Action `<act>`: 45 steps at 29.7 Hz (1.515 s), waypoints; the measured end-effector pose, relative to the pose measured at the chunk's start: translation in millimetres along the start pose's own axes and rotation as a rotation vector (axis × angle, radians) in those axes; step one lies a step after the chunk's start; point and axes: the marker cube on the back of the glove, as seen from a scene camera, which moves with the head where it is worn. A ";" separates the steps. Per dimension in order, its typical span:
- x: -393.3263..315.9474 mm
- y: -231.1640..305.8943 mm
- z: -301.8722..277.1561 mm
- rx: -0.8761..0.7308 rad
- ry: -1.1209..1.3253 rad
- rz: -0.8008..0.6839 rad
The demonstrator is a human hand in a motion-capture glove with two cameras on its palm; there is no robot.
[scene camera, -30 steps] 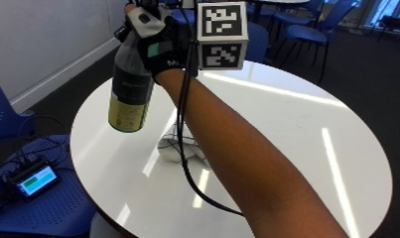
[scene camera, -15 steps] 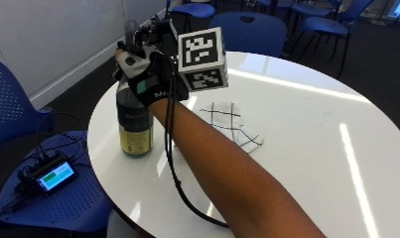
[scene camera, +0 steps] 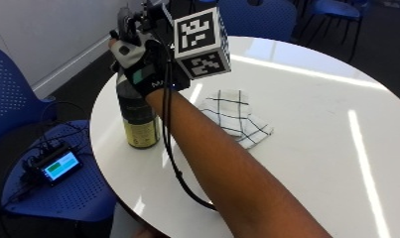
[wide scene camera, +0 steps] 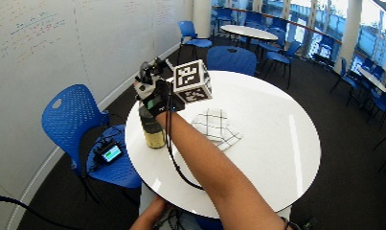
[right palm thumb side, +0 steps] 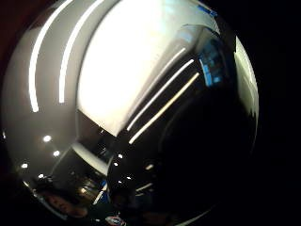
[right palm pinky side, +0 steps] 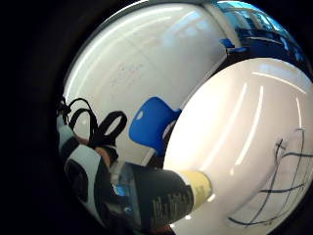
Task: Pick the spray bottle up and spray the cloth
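Observation:
In the outside view a dark spray bottle (scene camera: 140,126) with a yellow band at its base stands upright on the round white table (scene camera: 318,89), close to the left edge. My gloved right hand (scene camera: 143,69) grips its top from above, fingers curled round the head. A white cloth (scene camera: 235,116) with black checks lies crumpled on the table just right of the bottle, apart from it. The little finger side palm view shows the bottle (right palm pinky side: 166,196) close against the palm and the cloth (right palm pinky side: 288,166) on the table beyond. The wide view shows the same bottle (wide scene camera: 154,134) and cloth (wide scene camera: 215,127).
A blue chair (scene camera: 14,99) stands left of the table, with a small screen device (scene camera: 57,166) and cables on its seat. The table's rim runs right beside the bottle. More blue chairs (wide scene camera: 227,60) and another table stand behind.
The hand has brought the bottle down from above the table; its base now sits on the tabletop left of the cloth. The outside camera has also shifted.

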 end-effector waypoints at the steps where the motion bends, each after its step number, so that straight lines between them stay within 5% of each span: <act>1: -3.5 1.0 -0.4 0.005 0.000 0.000; 22: -41.0 18.2 -0.2 0.036 0.006 -0.027; 45: 56.8 44.0 4.1 -0.044 0.019 0.135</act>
